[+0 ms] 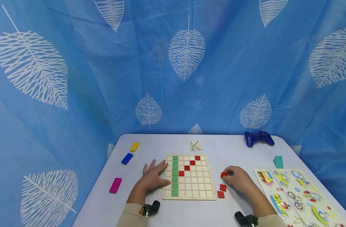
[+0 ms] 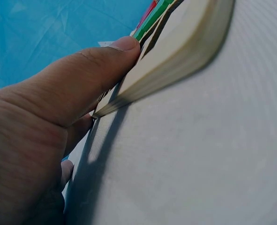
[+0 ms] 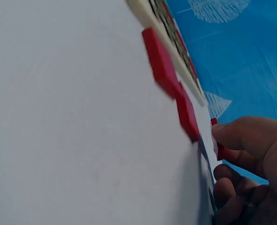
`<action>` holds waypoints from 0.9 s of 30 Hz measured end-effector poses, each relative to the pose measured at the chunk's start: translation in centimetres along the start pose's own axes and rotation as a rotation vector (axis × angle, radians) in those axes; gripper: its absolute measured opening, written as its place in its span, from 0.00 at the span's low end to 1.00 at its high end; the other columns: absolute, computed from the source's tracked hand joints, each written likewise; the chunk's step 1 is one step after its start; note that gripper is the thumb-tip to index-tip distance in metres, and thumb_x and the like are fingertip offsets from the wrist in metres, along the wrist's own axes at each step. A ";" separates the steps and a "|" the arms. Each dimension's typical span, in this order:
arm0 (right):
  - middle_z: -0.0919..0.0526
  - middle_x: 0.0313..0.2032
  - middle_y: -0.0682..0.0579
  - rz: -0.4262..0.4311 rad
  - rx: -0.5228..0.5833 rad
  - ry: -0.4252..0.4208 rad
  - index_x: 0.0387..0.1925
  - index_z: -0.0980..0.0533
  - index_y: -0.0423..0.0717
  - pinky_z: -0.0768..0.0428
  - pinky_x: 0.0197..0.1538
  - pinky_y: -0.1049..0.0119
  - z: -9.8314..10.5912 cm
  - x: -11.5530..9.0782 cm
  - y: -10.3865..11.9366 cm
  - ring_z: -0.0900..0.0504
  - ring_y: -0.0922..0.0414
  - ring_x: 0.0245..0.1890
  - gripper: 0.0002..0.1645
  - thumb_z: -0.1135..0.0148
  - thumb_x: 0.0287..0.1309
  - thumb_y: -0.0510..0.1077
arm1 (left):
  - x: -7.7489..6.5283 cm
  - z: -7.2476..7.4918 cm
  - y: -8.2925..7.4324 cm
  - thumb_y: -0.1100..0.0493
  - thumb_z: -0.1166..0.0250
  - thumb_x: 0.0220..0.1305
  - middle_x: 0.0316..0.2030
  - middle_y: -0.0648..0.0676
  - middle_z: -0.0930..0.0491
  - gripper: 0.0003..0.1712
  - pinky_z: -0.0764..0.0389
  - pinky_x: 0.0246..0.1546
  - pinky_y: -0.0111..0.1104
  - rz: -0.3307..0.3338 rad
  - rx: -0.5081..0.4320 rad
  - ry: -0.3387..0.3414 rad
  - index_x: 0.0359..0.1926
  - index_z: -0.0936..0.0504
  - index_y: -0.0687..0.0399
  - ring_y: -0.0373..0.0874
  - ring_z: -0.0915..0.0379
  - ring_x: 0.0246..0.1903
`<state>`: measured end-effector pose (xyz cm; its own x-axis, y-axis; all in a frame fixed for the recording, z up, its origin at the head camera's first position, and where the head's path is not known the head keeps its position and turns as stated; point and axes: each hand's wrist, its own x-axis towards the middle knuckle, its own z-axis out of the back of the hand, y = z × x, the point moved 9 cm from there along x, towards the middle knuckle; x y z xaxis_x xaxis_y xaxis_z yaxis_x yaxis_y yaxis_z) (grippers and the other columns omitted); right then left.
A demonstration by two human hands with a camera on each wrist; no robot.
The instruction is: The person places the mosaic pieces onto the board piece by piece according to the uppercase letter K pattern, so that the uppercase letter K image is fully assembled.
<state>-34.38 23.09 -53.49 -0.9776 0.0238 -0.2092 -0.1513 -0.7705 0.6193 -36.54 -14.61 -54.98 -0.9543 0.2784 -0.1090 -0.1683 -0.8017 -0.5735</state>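
A wooden grid board [image 1: 195, 186] lies mid-table, with green tiles [image 1: 175, 178] down one column and several red tiles [image 1: 187, 168] in a rising diagonal. My left hand [image 1: 153, 178] rests on the board's left edge, fingers fairly straight and spread. In the left wrist view its thumb [image 2: 96, 65] presses the rim from above. To the right of the board, my right hand [image 1: 239, 178] pinches a red tile [image 1: 223, 175] between thumb and finger, as the right wrist view also shows. Two loose red tiles [image 3: 160, 63] lie on the table beside the board.
Behind the board is a small pattern card [image 1: 195, 145]. Yellow [image 1: 134, 146], blue [image 1: 127, 158] and magenta [image 1: 115, 185] blocks lie left. On the right are a game controller [image 1: 258, 138], a teal block [image 1: 278, 162] and a picture puzzle board [image 1: 300, 195].
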 end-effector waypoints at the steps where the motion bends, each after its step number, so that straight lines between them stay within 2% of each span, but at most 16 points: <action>1: 0.17 0.47 0.48 -0.010 0.018 -0.002 0.46 0.17 0.47 0.18 0.54 0.44 -0.1 -0.1 0.3 0.23 0.49 0.46 0.13 0.27 0.61 0.45 | 0.0 0.0 0.0 0.36 0.19 0.51 0.81 0.48 0.40 0.55 0.72 0.77 0.66 0.002 -0.001 0.001 0.77 0.29 0.44 0.62 0.64 0.83; 5: 0.17 0.44 0.50 -0.014 0.098 -0.003 0.47 0.18 0.49 0.17 0.39 0.58 -1.5 -0.5 2.1 0.22 0.51 0.39 0.14 0.26 0.61 0.45 | 0.0 -0.2 0.1 0.35 0.19 0.50 0.81 0.48 0.40 0.55 0.72 0.77 0.66 0.006 -0.011 0.007 0.77 0.30 0.43 0.62 0.65 0.83; 8: 0.17 0.43 0.51 0.024 0.152 -0.007 0.47 0.18 0.50 0.20 0.34 0.63 -2.8 -0.7 4.4 0.22 0.53 0.36 0.14 0.25 0.62 0.46 | -0.1 0.0 0.1 0.36 0.19 0.51 0.81 0.48 0.39 0.55 0.72 0.77 0.66 0.006 -0.015 0.001 0.77 0.29 0.43 0.62 0.65 0.83; 12: 0.19 0.43 0.53 0.095 0.193 -0.024 0.47 0.18 0.51 0.21 0.36 0.64 -4.4 -1.1 7.4 0.24 0.55 0.38 0.14 0.25 0.61 0.45 | -0.1 0.2 0.0 0.36 0.19 0.51 0.80 0.48 0.39 0.54 0.72 0.77 0.66 0.001 -0.006 -0.002 0.77 0.29 0.44 0.63 0.64 0.83; 17: 0.19 0.45 0.55 0.168 0.245 -0.024 0.47 0.17 0.53 0.22 0.36 0.65 -6.4 -1.2 9.7 0.24 0.56 0.38 0.13 0.26 0.62 0.44 | -0.1 0.2 0.0 0.35 0.20 0.51 0.80 0.48 0.39 0.55 0.72 0.77 0.66 0.003 -0.002 -0.004 0.77 0.29 0.44 0.62 0.64 0.83; 23: 0.19 0.45 0.55 0.213 0.280 0.021 0.47 0.17 0.52 0.20 0.41 0.63 -8.5 -1.4 11.1 0.23 0.55 0.41 0.13 0.26 0.61 0.45 | -0.1 -0.1 0.1 0.36 0.19 0.51 0.80 0.48 0.39 0.55 0.73 0.77 0.66 -0.004 -0.015 -0.007 0.77 0.29 0.44 0.63 0.64 0.83; 27: 0.18 0.45 0.55 0.236 0.232 0.017 0.46 0.17 0.51 0.20 0.46 0.61 -9.4 -1.2 11.4 0.23 0.56 0.42 0.13 0.25 0.60 0.43 | -0.1 -0.4 0.1 0.35 0.20 0.51 0.80 0.48 0.39 0.55 0.72 0.77 0.66 -0.014 -0.014 -0.008 0.77 0.29 0.43 0.63 0.64 0.83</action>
<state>-33.60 8.25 -53.29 -0.9874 -0.1498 -0.0508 0.0476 -0.5877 0.8077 -36.38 -14.56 -55.36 -0.9537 0.2854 -0.0948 -0.1781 -0.7902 -0.5864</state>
